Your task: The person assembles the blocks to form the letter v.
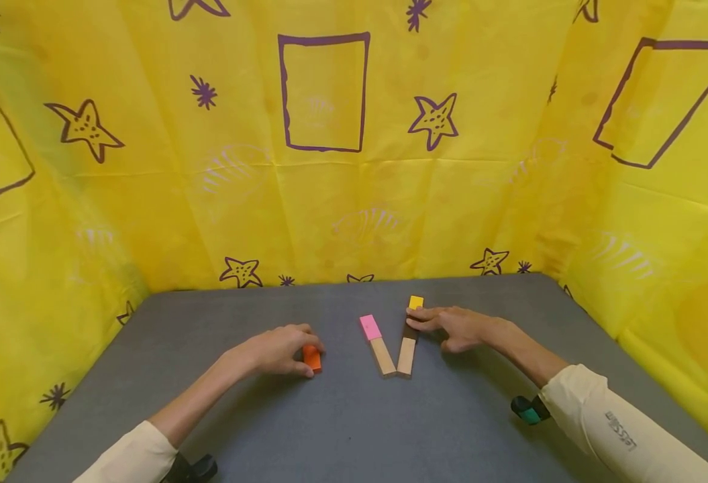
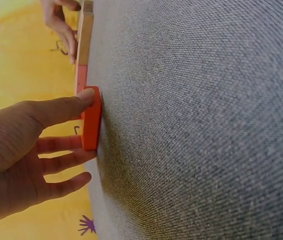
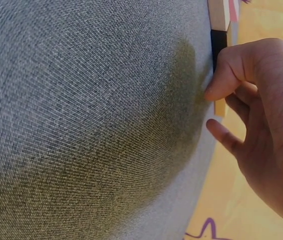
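On the left part of the grey table, my left hand point(image 1: 281, 350) pinches an orange block point(image 1: 312, 359) between thumb and fingers. The left wrist view shows the thumb on one end of this orange block point(image 2: 92, 120), with fingers behind it. My right hand point(image 1: 459, 327) touches a dark brown block point(image 1: 411, 327) with extended fingertips. That block lies in a row between a yellow block point(image 1: 416, 302) and a plain wooden block point(image 1: 406, 357). Beside it, a pink block point(image 1: 370, 327) meets another plain wooden block point(image 1: 383, 357). Both rows form a V, their near ends touching or almost so.
The grey cloth-covered table point(image 1: 354, 429) reaches back to a yellow curtain point(image 1: 329, 201) with purple stars and frames drawn on it. The curtain also closes off the left and right sides. A dark strap point(image 1: 529, 409) hangs at the right wrist.
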`<state>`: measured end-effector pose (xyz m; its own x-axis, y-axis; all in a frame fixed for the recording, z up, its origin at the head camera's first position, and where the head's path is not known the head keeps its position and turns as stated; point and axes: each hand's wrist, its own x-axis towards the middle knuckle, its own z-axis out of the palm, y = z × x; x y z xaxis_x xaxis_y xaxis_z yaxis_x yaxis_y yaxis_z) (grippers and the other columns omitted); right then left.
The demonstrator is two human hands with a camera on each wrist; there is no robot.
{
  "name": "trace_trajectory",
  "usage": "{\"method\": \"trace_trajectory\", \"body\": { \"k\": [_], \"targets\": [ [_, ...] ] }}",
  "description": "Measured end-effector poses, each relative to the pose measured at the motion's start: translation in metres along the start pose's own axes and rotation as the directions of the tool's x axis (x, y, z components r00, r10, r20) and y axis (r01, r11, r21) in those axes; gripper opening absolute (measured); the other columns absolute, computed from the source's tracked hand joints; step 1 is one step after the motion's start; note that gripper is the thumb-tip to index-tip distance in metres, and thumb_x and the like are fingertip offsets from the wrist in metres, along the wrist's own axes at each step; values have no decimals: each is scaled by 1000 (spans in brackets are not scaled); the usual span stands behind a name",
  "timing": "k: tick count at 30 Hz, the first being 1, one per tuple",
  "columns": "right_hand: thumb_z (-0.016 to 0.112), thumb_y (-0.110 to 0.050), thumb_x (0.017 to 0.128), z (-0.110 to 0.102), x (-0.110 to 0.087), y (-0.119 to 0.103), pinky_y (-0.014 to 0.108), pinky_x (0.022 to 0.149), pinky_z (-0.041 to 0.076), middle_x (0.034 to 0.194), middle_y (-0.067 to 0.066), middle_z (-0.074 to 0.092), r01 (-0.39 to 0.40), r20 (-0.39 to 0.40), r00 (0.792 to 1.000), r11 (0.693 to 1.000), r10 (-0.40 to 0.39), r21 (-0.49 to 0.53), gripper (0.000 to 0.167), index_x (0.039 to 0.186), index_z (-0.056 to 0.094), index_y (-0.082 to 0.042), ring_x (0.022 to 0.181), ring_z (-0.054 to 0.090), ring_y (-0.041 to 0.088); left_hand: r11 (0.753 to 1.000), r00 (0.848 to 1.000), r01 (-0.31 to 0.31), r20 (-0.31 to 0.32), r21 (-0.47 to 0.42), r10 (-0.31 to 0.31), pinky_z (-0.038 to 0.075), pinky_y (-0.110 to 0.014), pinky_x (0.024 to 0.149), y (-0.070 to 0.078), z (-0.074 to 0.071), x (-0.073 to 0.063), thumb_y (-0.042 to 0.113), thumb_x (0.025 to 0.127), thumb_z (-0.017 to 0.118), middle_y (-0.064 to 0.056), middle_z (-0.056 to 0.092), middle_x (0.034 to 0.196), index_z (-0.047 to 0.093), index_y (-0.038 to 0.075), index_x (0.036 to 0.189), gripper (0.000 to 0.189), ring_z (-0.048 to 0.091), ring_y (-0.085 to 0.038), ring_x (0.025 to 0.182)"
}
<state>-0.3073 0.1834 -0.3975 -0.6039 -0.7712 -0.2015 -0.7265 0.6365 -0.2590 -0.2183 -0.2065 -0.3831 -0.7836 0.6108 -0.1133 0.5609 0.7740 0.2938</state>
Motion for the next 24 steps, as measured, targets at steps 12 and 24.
{"method": "trace_trajectory", "body": {
  "k": [12, 24],
  "targets": [
    [64, 4, 84, -1, 1, 1, 65, 125, 28, 173, 8, 32, -3, -4, 1000, 1000, 3, 5, 81, 159, 43, -14, 160, 29, 38, 1000, 1000, -14, -24, 14, 15, 58, -45, 94, -3, -3, 1, 31, 89, 84, -6, 70, 121, 75, 13, 124, 40, 64, -24, 107],
    [65, 5, 84, -1, -1, 2, 66, 124, 30, 172, 9, 32, 1, -7, 1000, 1000, -1, 0, 80, 159, 43, -14, 159, 30, 40, 1000, 998, -11, -65, 17, 12, 58, -45, 89, -1, -13, 11, 31, 91, 82, -8, 70, 118, 74, 10, 124, 40, 64, -27, 105]
  ]
}}
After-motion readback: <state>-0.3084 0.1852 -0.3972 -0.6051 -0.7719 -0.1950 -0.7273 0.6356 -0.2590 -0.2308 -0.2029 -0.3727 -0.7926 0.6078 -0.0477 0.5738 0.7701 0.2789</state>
